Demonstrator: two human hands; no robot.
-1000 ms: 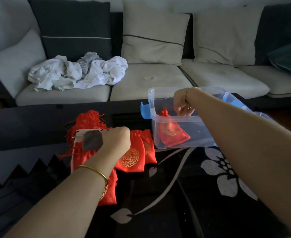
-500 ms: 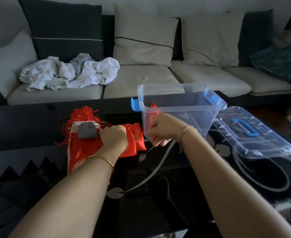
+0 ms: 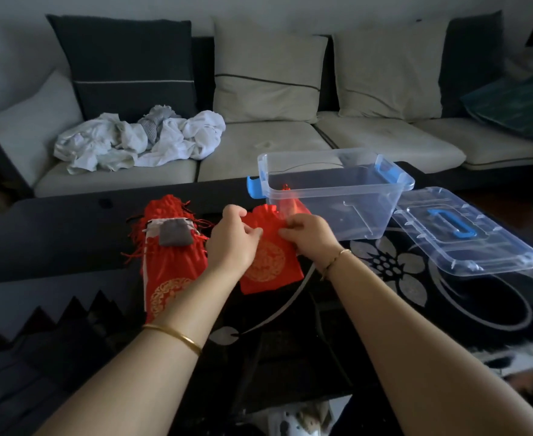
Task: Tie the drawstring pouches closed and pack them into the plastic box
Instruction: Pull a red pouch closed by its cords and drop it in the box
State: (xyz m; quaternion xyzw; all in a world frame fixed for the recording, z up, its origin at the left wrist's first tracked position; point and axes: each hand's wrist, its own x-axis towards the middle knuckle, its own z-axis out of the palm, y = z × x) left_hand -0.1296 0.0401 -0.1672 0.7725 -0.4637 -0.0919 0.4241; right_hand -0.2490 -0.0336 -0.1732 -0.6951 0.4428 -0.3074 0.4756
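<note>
On a dark coffee table (image 3: 70, 234), the left hand (image 3: 233, 242) and right hand (image 3: 309, 236) each pinch the neck of a red pouch (image 3: 269, 262). Pulling its cords apart evenly should cinch it.

Two arms fill the lower frame, both uncovered from hand to elbow. The left forearm (image 3: 151, 366) carries a plain gold bangle (image 3: 177, 337), a smooth, narrow, solid band sitting some way up from the wrist. The right forearm (image 3: 400, 335) ends in a much finer gold bracelet (image 3: 337, 259), thin as a cord and lying close against the wrist; its detail is too small to make out. The left hand (image 3: 232, 247) and right hand (image 3: 314, 239) are bare.
</note>
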